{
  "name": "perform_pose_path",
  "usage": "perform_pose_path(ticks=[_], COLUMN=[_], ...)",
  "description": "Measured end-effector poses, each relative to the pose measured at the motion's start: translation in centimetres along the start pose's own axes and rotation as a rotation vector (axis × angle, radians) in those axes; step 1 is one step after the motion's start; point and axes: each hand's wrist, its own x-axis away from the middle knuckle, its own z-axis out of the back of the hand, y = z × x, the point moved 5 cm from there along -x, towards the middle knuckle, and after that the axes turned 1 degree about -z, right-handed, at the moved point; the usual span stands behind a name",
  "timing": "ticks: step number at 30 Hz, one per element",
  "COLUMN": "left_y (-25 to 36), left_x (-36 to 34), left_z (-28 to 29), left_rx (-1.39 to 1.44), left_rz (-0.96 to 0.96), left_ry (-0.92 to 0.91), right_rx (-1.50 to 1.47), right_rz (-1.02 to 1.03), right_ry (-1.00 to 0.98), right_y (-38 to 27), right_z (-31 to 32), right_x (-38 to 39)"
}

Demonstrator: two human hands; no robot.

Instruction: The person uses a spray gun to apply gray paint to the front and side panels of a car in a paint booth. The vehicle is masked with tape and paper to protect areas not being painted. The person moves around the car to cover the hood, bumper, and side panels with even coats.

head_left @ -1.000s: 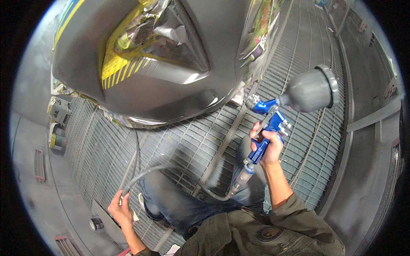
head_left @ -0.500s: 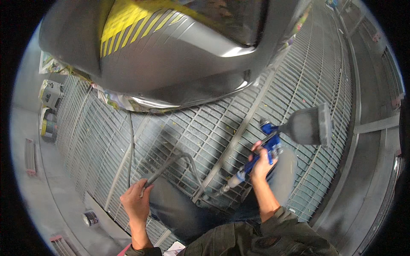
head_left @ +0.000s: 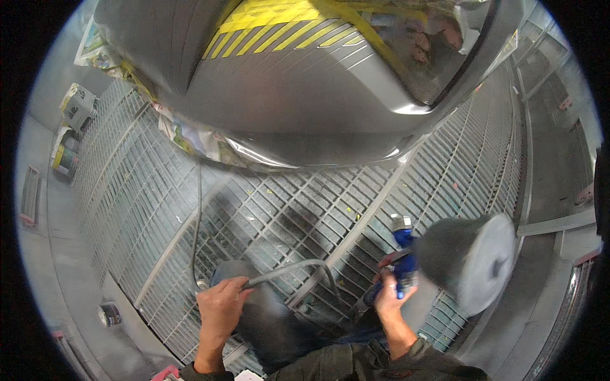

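In my left hand (head_left: 221, 307) is a grey air hose (head_left: 289, 270), the fingers closed round it. The hose arches rightward over my knees and drops toward the spray gun. My right hand (head_left: 392, 298) grips the blue spray gun (head_left: 405, 267) by its handle. A large grey paint cup (head_left: 454, 254) sits on the gun, tilted so that its pale round lid (head_left: 488, 263) shows. Ahead of both hands stands a grey vehicle body (head_left: 279, 101) with yellow masking tape (head_left: 270, 19) on it. Neither hand touches it.
Below is a slatted metal floor grating (head_left: 254, 197). Masking paper (head_left: 184, 133) hangs under the bodywork's lower edge. Cans stand by the left wall, one with a yellow band (head_left: 65, 159), plus a small dark can (head_left: 108, 314). A thin hose (head_left: 198, 222) runs down past my left hand.
My left hand has shifted right with the hose. The spray gun has tipped in my right hand, lowering the cup and turning its lid into view. The bodywork sits further right in view.
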Motion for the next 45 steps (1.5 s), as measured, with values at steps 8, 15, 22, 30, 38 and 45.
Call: perform_pose_path(ticks=[8, 15, 22, 30, 38, 45], left_y=[-1.2, 2.3, -0.1, -9.6, -24.8, -35.5], left_x=[-0.3, -1.8, -3.2, -5.3, -6.1, -6.2], left_z=[4.7, 3.5, 3.6, 12.6, 19.3, 24.1], left_rx=[0.003, 0.088, 0.122, -0.015, 0.018, 0.012], left_rz=[0.114, 0.062, -0.019, -0.134, -0.083, 0.013], left_ry=[0.24, 0.162, 0.203, 0.012, 0.003, 0.102], right_rx=[-0.479, -0.285, -0.129, -0.413, -0.269, -0.392], right_rz=[-0.429, -0.162, -0.182, -0.265, -0.165, -0.223], right_ry=[-0.459, 0.003, 0.497, -0.033, 0.133, 0.08], right_y=[-8.9, -8.9, -7.0, -9.4, -12.2, -15.0], right_z=[-3.5, 5.4, 7.5, -10.9, -25.7, -38.3], right_x=[-3.0, -9.4, -10.9, 2.7, 7.8, 9.1])
